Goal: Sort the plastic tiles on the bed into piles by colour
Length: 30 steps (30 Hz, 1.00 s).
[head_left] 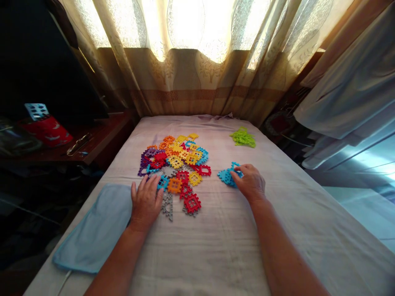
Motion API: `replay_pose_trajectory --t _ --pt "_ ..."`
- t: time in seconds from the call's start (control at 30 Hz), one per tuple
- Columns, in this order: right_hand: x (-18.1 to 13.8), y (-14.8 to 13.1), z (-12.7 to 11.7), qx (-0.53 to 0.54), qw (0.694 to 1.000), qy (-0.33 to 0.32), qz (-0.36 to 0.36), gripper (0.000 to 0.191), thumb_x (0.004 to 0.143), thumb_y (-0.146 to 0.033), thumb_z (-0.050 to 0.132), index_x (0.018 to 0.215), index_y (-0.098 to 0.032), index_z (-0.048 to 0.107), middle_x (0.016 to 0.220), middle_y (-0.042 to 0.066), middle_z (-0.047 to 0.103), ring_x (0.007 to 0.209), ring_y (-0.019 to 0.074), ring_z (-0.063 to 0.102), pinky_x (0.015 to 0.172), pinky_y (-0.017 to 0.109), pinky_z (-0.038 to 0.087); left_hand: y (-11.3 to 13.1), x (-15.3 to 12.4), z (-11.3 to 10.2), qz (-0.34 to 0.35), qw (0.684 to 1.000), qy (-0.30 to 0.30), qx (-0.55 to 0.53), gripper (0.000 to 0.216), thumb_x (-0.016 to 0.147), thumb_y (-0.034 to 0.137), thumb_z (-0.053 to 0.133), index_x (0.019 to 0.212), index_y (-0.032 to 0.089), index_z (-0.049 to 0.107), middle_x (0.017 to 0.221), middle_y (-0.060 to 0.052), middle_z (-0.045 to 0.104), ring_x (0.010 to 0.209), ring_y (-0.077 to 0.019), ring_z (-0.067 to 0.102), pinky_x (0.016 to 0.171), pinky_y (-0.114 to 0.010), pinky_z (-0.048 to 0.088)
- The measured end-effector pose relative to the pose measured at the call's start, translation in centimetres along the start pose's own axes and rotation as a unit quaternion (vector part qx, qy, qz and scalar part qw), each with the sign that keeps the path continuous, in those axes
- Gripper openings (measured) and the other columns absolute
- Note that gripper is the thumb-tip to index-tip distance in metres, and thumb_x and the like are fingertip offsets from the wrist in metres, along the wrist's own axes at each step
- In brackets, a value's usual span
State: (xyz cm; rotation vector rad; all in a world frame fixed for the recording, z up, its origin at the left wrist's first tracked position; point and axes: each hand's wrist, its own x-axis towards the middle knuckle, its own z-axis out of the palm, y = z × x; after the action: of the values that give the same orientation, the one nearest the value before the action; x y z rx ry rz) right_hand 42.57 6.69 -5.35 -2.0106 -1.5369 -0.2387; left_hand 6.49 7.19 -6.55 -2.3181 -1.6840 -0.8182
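Note:
My left hand (145, 202) rests at the near left edge of a mixed pile of plastic interlocking building pieces, its fingers stretched out beside a blue square piece (162, 182). Close to it lie an orange square piece (174, 185) and a grey triangular piece (167, 205). Red pieces (192, 203) and yellow pieces (175, 162) make up much of the heap, with purple ones (145, 159) on its left side. To the right of the heap, my right hand (251, 181) pinches a blue building piece (235, 166) at a small cluster of blue pieces (226, 176). The fingers partly hide that cluster.
Lime green pieces (243, 137) form a separate pile at the back right of the cloth-covered surface (216, 255). A light blue pad (98, 230) with a cord lies at the left edge. Beyond are a curtain (191, 82), a side table (105, 135) and hanging clothes (345, 90).

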Motion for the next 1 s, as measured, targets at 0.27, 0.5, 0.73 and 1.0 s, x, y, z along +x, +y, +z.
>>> replay_pose_trajectory --t 0.27,0.5,0.73,1.0 --pt "-0.4 -1.2 0.2 -0.005 0.999 0.024 -0.033 0.023 0.086 -0.035 0.057 0.086 -0.02 0.075 0.092 0.009 0.067 0.087 0.0228 0.059 0.075 0.033 0.043 -1.2 0.5 0.0 -0.05 0.998 -0.003 0.024 0.039 0.091 0.038 0.052 0.125 0.02 0.062 0.139 -0.017 0.058 0.137 -0.0383 0.043 0.112 -0.07 0.018" --pt "-1.8 -4.8 0.9 0.067 0.991 0.029 -0.114 0.024 0.09 -0.03 0.052 0.082 -0.021 0.073 0.091 0.009 0.068 0.087 0.0212 0.06 0.08 0.032 0.045 -0.5 0.6 0.0 -0.047 0.999 0.015 -0.014 0.025 0.088 0.031 0.057 0.111 0.023 0.063 0.134 -0.014 0.062 0.134 -0.0375 0.047 0.111 -0.071 0.019" --pt "-3.3 -8.6 1.3 0.145 0.972 0.01 -0.185 0.023 0.093 -0.028 0.052 0.091 -0.022 0.074 0.092 0.008 0.071 0.089 0.0202 0.063 0.082 0.031 0.049 -1.2 1.3 -0.7 -0.08 0.991 0.077 -0.076 0.018 0.091 0.035 0.051 0.096 0.022 0.063 0.094 -0.007 0.074 0.093 -0.0271 0.068 0.103 -0.052 0.042" --pt "-4.8 -11.9 1.7 0.258 0.94 -0.069 -0.212 0.033 0.093 -0.036 0.057 0.121 -0.023 0.067 0.107 0.008 0.074 0.098 0.0205 0.066 0.089 0.033 0.051 1.6 0.8 -0.8 -0.044 0.966 0.034 -0.253 0.026 0.092 0.045 0.053 0.1 0.023 0.065 0.092 -0.003 0.075 0.085 -0.0184 0.071 0.08 -0.03 0.056"
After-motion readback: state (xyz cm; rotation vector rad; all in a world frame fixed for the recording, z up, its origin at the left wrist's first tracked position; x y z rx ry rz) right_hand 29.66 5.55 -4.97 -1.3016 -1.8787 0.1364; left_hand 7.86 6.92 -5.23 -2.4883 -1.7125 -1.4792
